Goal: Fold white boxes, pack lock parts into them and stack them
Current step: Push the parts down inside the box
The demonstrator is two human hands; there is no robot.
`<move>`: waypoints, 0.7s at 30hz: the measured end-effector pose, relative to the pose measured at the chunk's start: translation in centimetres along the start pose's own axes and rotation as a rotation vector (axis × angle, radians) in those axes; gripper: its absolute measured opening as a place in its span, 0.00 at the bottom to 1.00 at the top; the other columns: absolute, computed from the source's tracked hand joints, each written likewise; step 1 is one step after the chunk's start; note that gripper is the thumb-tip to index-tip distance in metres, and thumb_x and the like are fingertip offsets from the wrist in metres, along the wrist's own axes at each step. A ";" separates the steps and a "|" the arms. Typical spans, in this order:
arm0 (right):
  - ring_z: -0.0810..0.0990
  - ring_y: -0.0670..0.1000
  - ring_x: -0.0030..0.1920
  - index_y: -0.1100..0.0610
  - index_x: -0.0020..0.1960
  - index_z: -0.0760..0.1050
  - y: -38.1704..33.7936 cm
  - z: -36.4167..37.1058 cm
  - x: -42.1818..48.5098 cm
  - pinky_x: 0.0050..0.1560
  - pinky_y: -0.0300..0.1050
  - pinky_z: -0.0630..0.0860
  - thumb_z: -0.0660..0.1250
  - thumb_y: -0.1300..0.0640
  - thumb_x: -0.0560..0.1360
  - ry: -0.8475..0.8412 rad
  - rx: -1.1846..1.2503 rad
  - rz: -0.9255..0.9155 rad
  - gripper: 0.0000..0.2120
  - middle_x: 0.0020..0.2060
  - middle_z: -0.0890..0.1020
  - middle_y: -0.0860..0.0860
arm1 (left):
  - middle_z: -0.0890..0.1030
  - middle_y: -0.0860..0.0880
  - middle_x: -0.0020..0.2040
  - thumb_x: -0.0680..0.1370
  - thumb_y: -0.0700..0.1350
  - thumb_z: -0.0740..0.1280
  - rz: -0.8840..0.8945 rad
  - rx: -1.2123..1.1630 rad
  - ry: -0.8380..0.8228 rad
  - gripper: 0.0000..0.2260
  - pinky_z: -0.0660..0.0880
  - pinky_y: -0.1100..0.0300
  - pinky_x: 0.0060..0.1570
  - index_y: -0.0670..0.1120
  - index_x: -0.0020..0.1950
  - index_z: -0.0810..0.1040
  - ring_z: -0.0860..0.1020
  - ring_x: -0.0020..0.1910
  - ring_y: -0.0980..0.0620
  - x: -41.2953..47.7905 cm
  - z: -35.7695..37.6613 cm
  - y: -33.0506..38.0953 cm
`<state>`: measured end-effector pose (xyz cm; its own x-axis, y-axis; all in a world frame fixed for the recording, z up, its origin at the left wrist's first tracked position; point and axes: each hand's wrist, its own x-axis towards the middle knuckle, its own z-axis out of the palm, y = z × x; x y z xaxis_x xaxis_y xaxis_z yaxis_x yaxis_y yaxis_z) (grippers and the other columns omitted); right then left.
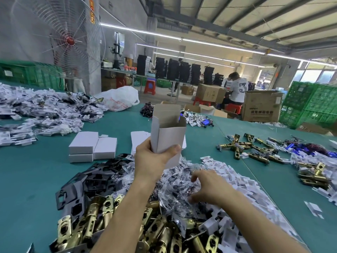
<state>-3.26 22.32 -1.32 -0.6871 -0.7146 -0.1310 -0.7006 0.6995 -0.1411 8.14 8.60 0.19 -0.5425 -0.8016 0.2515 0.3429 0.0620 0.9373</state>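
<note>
My left hand (155, 159) grips a white box (168, 132) upright above the table, its top flap open. My right hand (209, 185) reaches down into a heap of small clear plastic bags (175, 187) with dark parts in them, fingers curled among the bags; whether it holds one I cannot tell. Brass latch bolts (102, 216) lie piled in front of me, black plates (91, 181) to their left, and white plastic pieces (233, 178) on the right. Three closed white boxes (91, 148) sit stacked at the left on the green table (36, 179).
More brass latches (255, 148) lie scattered at the right. A big heap of white bagged parts (45, 110) covers the far left. Flat white box blanks (138, 139) lie behind the held box. Green crates (310, 105), cardboard cartons and a seated person (237, 88) are beyond the table.
</note>
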 end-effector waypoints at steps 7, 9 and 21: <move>0.82 0.50 0.40 0.49 0.45 0.74 0.0 -0.5 0.1 0.39 0.44 0.78 0.71 0.64 0.70 0.153 0.116 -0.010 0.12 0.42 0.81 0.50 | 0.86 0.47 0.45 0.65 0.39 0.82 -0.036 0.033 -0.048 0.14 0.82 0.49 0.47 0.49 0.46 0.83 0.83 0.47 0.45 0.0 0.0 -0.1; 0.81 0.47 0.34 0.51 0.54 0.77 -0.1 -1.2 0.0 0.34 0.39 0.77 0.70 0.65 0.72 0.102 0.201 -0.032 0.14 0.40 0.81 0.50 | 0.86 0.48 0.45 0.66 0.39 0.82 -0.048 0.046 -0.071 0.14 0.82 0.51 0.45 0.49 0.46 0.84 0.83 0.45 0.48 0.0 0.0 -0.2; 0.84 0.46 0.36 0.54 0.50 0.81 -2.8 -11.4 -2.7 0.36 0.39 0.80 0.67 0.66 0.78 0.819 0.769 -0.493 0.09 0.42 0.85 0.48 | 0.87 0.53 0.42 0.67 0.43 0.81 -0.152 0.040 -0.198 0.12 0.79 0.64 0.36 0.51 0.47 0.84 0.83 0.39 0.56 -0.5 -0.2 0.2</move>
<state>-1.61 22.31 10.57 -0.4927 -0.4937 0.7166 -0.8145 -0.0282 -0.5795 8.64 8.87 0.21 -0.7261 -0.6719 0.1459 0.2180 -0.0237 0.9757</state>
